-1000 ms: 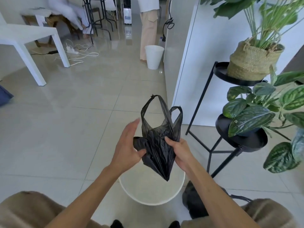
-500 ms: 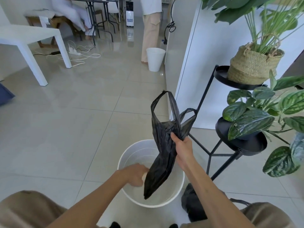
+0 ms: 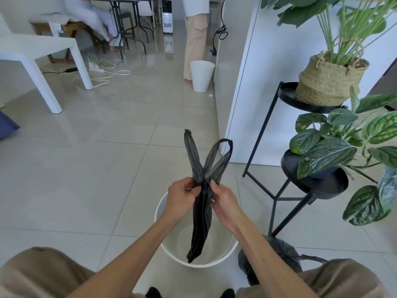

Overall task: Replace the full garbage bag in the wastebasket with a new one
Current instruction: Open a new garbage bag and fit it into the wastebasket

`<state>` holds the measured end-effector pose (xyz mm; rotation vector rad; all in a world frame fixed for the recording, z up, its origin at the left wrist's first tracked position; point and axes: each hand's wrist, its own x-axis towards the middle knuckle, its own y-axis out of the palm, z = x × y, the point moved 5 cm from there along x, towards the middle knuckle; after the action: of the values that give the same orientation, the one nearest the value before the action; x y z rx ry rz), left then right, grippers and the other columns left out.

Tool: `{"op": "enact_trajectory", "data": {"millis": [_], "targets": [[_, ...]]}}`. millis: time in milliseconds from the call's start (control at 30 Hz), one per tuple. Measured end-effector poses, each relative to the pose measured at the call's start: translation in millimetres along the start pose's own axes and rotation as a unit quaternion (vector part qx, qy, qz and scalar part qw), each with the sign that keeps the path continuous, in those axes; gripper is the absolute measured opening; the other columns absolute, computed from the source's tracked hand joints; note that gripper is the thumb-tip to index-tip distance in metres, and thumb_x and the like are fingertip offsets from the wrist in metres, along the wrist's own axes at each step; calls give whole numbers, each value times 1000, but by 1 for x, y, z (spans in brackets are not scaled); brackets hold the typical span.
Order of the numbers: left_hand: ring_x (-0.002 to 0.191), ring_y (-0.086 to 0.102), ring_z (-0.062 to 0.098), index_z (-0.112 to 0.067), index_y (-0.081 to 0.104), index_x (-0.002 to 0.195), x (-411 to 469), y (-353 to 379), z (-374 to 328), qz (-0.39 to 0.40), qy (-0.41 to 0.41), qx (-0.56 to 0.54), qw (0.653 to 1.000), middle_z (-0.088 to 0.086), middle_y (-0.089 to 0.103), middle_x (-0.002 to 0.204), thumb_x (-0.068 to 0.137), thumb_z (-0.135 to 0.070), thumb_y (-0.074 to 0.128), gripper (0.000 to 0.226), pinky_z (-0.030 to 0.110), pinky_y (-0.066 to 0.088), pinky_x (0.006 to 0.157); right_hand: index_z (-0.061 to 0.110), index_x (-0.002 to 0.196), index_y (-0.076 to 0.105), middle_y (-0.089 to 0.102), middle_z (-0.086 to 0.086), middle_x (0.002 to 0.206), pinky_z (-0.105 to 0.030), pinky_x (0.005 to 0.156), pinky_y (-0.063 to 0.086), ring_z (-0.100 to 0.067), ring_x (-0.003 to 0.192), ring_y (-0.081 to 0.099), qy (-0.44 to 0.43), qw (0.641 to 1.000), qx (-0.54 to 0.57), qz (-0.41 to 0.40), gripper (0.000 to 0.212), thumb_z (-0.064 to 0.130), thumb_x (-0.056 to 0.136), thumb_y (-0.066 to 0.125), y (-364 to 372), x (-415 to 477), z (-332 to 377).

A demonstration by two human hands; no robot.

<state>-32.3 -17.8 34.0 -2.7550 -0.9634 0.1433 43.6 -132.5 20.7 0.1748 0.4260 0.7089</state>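
Observation:
A white round wastebasket (image 3: 223,255) stands on the floor between my knees, with no liner inside. Above it I hold a new black garbage bag (image 3: 202,216), still flat and folded, its two handle loops sticking up and its tail hanging into the basket. My left hand (image 3: 180,196) pinches the bag's upper left side. My right hand (image 3: 223,201) pinches its upper right side. The full black garbage bag (image 3: 279,252), tied shut, lies on the floor just right of the basket, partly behind my right arm and knee.
A black two-tier plant stand (image 3: 309,186) with leafy plants stands close on the right, beside a white cabinet (image 3: 257,82). Farther off are a second white bin (image 3: 202,75), a standing person (image 3: 196,35), a white table (image 3: 36,52) and cables (image 3: 101,70) on the floor.
My left hand came up from the basket rim and took hold of the bag again. Both hands now grip it near the handles, and the bag hangs straighter over the basket.

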Motion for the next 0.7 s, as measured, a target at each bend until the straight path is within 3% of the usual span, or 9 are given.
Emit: {"op": "enact_trajectory", "data": {"millis": [100, 233, 333, 433, 500, 533, 600, 667, 700], "targets": [[80, 75, 15, -21, 79, 88, 7, -18, 8, -53, -25, 36, 998, -6, 78, 79, 84, -8, 68, 18, 35, 61, 78, 4, 117, 71, 77, -13, 107, -38, 96, 52, -25, 103, 72, -13, 996, -87, -27, 34, 22, 106, 45, -17, 3, 12], [80, 72, 22, -19, 71, 86, 8, -63, 31, -121, -62, 91, 986, 1, 75, 81, 87, -3, 63, 18, 40, 61, 76, 14, 103, 76, 78, -6, 98, -46, 101, 52, -24, 102, 71, -26, 970, -172, -171, 24, 19, 102, 53, -68, 11, 30], [77, 69, 26, -17, 69, 83, 2, -82, 43, -122, -52, 140, 981, 6, 74, 79, 88, -2, 62, 18, 39, 56, 72, 16, 101, 74, 71, -2, 95, -34, 83, 53, -19, 90, 64, -36, 938, -245, -243, 22, 23, 102, 54, -86, 14, 44], [71, 66, 25, -15, 69, 78, -3, -84, 45, -90, -27, 180, 979, 3, 72, 71, 85, -2, 68, 15, 35, 52, 66, 12, 93, 73, 63, -5, 80, -31, 59, 42, -16, 68, 53, -48, 910, -283, -298, 25, 26, 101, 54, -92, 18, 54], [68, 64, 25, -13, 68, 75, -4, -87, 45, -82, -12, 199, 976, 1, 70, 67, 83, -2, 69, 14, 35, 52, 63, 9, 90, 72, 61, -5, 78, -31, 56, 40, -20, 71, 54, -46, 908, -268, -320, 27, 26, 100, 54, -95, 20, 55], [65, 63, 25, -13, 67, 73, -4, -90, 47, -86, -16, 203, 975, 1, 68, 64, 83, -2, 69, 15, 34, 51, 61, 9, 94, 72, 63, -7, 82, -31, 59, 42, -23, 78, 57, -42, 909, -261, -324, 25, 26, 100, 54, -97, 21, 54], [65, 62, 25, -15, 66, 72, -4, -97, 50, -96, -38, 198, 975, 3, 68, 63, 83, -4, 68, 16, 31, 48, 59, 10, 122, 64, 64, -10, 108, -35, 78, 50, -28, 100, 60, -25, 913, -252, -319, 28, 25, 100, 56, -102, 23, 47], [69, 66, 27, -18, 67, 73, -3, -98, 54, -92, -62, 182, 977, 4, 70, 67, 84, -8, 69, 15, 34, 52, 63, 14, 148, 39, 52, -11, 137, -43, 100, 49, -30, 123, 54, -42, 910, -253, -327, 55, 26, 98, 60, -97, 18, 45], [71, 67, 28, -19, 68, 75, -4, -96, 57, -85, -71, 174, 979, 4, 71, 68, 83, -9, 70, 12, 37, 55, 66, 16, 152, 32, 49, -11, 140, -46, 103, 48, -31, 124, 53, -74, 901, -256, -342, 63, 25, 97, 61, -92, 14, 47]]}}
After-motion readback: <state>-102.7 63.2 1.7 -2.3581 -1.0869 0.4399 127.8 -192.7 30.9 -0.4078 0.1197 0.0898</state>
